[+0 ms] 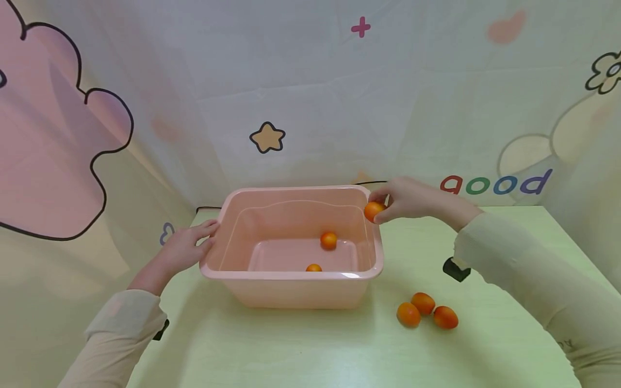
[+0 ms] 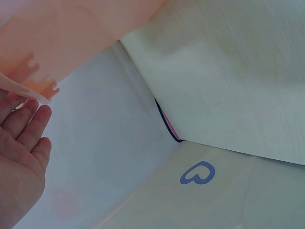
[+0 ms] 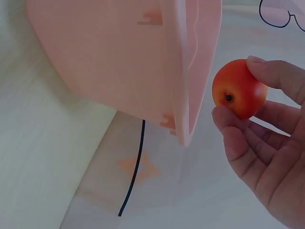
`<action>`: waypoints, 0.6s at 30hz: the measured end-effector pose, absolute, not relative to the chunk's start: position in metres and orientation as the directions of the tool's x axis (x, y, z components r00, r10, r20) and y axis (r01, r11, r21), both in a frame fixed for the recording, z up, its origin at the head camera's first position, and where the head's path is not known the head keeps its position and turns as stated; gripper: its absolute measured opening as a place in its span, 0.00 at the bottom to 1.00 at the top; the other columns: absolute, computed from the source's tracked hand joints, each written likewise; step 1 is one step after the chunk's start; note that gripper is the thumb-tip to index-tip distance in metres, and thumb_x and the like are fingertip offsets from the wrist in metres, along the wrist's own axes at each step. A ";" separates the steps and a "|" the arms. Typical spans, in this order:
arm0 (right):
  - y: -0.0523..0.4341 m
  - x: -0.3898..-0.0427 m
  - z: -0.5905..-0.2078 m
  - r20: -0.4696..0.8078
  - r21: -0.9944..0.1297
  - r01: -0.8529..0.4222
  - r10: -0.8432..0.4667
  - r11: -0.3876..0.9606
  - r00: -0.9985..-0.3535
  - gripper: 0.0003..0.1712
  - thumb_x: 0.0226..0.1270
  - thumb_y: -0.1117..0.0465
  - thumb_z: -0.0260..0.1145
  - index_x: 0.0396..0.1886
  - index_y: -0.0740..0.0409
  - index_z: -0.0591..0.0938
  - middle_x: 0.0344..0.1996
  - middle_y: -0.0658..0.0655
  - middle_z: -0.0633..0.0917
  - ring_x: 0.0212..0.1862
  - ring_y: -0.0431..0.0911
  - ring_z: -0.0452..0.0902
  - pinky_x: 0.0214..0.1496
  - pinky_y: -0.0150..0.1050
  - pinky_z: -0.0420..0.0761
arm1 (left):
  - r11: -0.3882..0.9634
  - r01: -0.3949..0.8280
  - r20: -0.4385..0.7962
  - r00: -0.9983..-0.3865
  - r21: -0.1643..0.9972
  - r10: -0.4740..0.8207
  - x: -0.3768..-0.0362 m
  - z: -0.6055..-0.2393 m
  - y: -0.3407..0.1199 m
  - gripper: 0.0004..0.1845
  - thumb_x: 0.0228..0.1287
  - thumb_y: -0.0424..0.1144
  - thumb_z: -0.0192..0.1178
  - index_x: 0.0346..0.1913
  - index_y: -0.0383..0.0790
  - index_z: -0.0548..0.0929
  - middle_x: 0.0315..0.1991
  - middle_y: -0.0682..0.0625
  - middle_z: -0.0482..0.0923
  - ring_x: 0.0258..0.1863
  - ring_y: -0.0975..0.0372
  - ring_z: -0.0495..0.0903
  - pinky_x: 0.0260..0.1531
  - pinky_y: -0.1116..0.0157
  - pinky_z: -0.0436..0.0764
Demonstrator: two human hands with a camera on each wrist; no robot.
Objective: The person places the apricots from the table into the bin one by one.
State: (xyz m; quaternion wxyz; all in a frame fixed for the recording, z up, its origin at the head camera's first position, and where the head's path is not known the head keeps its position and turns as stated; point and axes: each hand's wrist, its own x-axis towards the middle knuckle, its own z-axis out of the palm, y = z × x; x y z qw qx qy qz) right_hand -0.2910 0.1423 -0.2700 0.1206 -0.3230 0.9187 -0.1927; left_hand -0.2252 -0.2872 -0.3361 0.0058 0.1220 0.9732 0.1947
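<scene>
While pinching the small orange fruit [image 1: 374, 210] between thumb and fingertips of the right hand [image 1: 412, 199], just above the right far corner of the pink plastic tub [image 1: 291, 275], carry it fully inside the rim before loosening the pinch. Lower toward the tub's floor rather than dropping from rim height, judging that a round fruit would bounce or roll. Aim for bare floor, apart from the two fruits [image 1: 328, 240] already lying inside the tub. Brace with the left hand [image 1: 186, 249], laid with straight, relaxed fingers against the tub's left rim, gripping nothing, so that a knock on the rim would not shift the tub on the counter [image 1: 301, 350]. Mind the three fruits [image 1: 423, 303] clustered on the counter to the right of the tub's near corner.

From the head view alone: both hands at once, the tub's inside, the fruits within and beside it. From the right wrist view only: the fruit's dark stem dimple [image 3: 229, 98] turned toward the camera, the fingers [image 3: 274, 71] curled round the fruit, the fruit just beside the tub's outer rim and not yet over the inside, and a black cable [image 3: 136, 162] behind the tub. From the left wrist view only: the straight fingers [image 2: 28, 129] just under the tub's rim, and a blue heart print [image 2: 198, 172] on the cloth beyond the tub.
</scene>
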 end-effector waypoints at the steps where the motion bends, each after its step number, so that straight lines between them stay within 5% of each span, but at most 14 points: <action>1: 0.139 -0.292 -0.270 -0.097 -0.429 -0.554 -0.646 0.714 -0.757 0.13 0.51 0.57 0.66 0.38 0.53 0.81 0.29 0.51 0.81 0.32 0.45 0.74 0.33 0.33 0.75 | 0.895 0.232 0.035 -0.971 0.382 0.237 -0.225 -0.336 -0.288 0.25 0.64 0.39 0.49 0.63 0.34 0.62 0.64 0.39 0.59 0.59 0.41 0.62 0.52 0.45 0.67; 18: 0.082 -0.308 -0.273 -0.164 -0.525 -0.548 -0.709 0.652 -0.686 0.10 0.52 0.59 0.65 0.37 0.53 0.81 0.27 0.50 0.80 0.32 0.44 0.71 0.34 0.33 0.73 | 0.903 0.238 0.043 -0.970 0.357 0.238 -0.224 -0.335 -0.286 0.25 0.64 0.37 0.49 0.62 0.33 0.62 0.63 0.38 0.60 0.57 0.41 0.64 0.49 0.46 0.69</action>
